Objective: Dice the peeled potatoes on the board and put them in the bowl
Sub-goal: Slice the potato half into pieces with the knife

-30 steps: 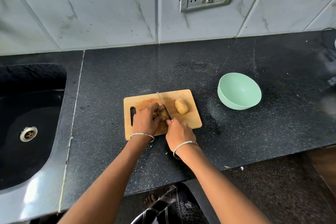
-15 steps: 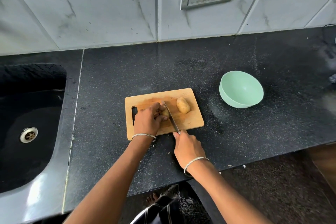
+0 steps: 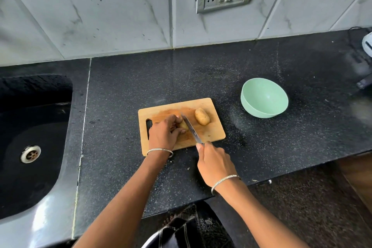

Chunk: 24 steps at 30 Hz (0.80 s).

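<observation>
The left hand (image 3: 165, 131) grips a pale peeled potato (image 3: 184, 125) on the wooden board (image 3: 213, 135); the right hand (image 3: 213, 165) holds a steel knife (image 3: 190, 128) against it.

A whole potato (image 3: 202, 116) lies on the wooden board (image 3: 213, 133) beside a partly hidden second potato (image 3: 184, 125); a mint-green bowl (image 3: 261, 97) stands upright to the right.
</observation>
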### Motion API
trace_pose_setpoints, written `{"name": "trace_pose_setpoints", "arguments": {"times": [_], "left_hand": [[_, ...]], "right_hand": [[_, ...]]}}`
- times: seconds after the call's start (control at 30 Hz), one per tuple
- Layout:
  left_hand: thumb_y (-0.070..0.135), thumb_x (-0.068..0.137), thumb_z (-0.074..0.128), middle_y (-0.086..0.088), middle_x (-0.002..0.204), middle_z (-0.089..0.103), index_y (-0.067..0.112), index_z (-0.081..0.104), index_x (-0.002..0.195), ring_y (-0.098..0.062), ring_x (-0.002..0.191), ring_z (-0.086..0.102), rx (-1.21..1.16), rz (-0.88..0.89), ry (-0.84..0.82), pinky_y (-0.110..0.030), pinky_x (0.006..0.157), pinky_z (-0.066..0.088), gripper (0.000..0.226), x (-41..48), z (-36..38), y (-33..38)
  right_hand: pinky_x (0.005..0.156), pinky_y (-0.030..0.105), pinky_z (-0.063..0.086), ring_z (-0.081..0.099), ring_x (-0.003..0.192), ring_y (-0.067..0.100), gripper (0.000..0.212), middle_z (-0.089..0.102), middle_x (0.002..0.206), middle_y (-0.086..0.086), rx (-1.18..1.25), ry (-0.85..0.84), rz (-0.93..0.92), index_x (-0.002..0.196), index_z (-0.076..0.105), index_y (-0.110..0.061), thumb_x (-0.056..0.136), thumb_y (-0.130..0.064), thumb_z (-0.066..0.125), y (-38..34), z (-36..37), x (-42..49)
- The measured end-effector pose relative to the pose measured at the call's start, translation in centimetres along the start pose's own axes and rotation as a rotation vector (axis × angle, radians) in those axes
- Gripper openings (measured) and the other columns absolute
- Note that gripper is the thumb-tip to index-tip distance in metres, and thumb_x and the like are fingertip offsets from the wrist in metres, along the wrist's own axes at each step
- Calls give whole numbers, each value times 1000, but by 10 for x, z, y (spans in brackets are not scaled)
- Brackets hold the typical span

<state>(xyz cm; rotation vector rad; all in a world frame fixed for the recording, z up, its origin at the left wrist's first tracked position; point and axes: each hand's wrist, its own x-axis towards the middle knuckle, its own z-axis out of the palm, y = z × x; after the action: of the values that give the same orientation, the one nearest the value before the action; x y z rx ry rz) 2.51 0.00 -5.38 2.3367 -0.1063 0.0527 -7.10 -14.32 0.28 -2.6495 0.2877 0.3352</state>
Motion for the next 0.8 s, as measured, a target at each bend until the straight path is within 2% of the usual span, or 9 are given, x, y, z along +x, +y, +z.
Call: {"name": "trace_pose_setpoints", "arguments": {"times": [0.1,0.17,0.3,0.4,0.47,0.57,0.67,0.8], "left_hand": [[27,74,80,15,95,73,26,67,92,-9,90,70,-11,-5,4,-31,86,53,22,0,2,-2],[27,75,80,15,97,73,25,68,93,-8,91,69,-12,-6,5,-25,87,49,22,0,2,-3],[32,77,77,13,97,74,25,70,98,-13,91,69,52,0,35,-19,78,35,23,0,4,-3],[28,78,76,11,96,74,25,70,97,-19,89,70,50,-3,41,-32,81,49,20,0,6,-4],[23,80,73,10,97,74,24,70,96,-21,88,70,50,-8,36,-36,79,52,17,0,6,-6],[23,79,75,10,95,74,25,71,96,-19,87,70,20,-11,49,-35,80,53,17,0,7,-7],[30,77,77,10,94,75,25,72,96,-15,89,70,16,-20,52,-26,83,42,20,-1,6,-6],[32,75,78,9,90,75,26,72,96,-14,88,71,-9,-21,50,-32,80,52,23,-1,7,-8]], "right_hand": [[66,37,39,61,97,38,40,63,103,15,-8,-2,1,105,52,-13,104,-42,25,-3,0,4],[66,38,39,61,98,38,40,63,104,14,-6,-10,8,106,52,-14,104,-43,25,-4,2,5],[64,36,40,63,96,36,38,64,103,12,-29,16,5,107,51,-15,104,-43,25,-12,10,16],[66,35,39,61,100,34,38,64,107,12,-33,16,17,109,53,-14,104,-41,27,-26,16,35],[68,36,41,62,102,33,37,64,108,12,-60,28,16,110,54,-13,104,-40,29,-31,20,44],[68,36,42,62,102,33,37,65,108,12,-91,32,9,110,54,-13,105,-39,28,-31,22,45],[67,36,41,63,103,34,37,65,109,12,-90,8,30,112,53,-14,105,-40,27,-22,26,32],[64,38,41,64,101,36,37,66,107,13,-130,4,43,110,48,-14,104,-42,26,-6,32,10]]}}
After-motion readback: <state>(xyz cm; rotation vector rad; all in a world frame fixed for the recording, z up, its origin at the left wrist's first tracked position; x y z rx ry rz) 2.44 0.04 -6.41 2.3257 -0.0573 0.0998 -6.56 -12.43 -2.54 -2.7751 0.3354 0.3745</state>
